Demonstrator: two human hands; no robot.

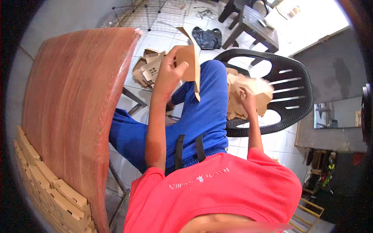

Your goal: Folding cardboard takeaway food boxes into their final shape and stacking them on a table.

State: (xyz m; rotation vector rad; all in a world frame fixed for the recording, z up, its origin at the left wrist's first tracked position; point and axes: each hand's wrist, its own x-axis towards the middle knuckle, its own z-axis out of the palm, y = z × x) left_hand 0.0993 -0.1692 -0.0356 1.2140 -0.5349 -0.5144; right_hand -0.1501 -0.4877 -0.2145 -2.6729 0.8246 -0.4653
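Note:
My left hand is raised above my left knee, its fingers and thumb closed on a flat brown cardboard piece with folded edges. The piece is held upright, seen partly edge-on. Over to the right, my right hand is at a pile of cut cardboard pieces on a black plastic chair. Its fingers pinch the edge of a light cardboard sheet, which is smeared by motion at its far side.
A wood-patterned table stands at my left, with stacked folded cardboard boxes beside its near end. More cardboard lies on the white tiled floor. Farther off are a black bag, a wire rack and a dark small table.

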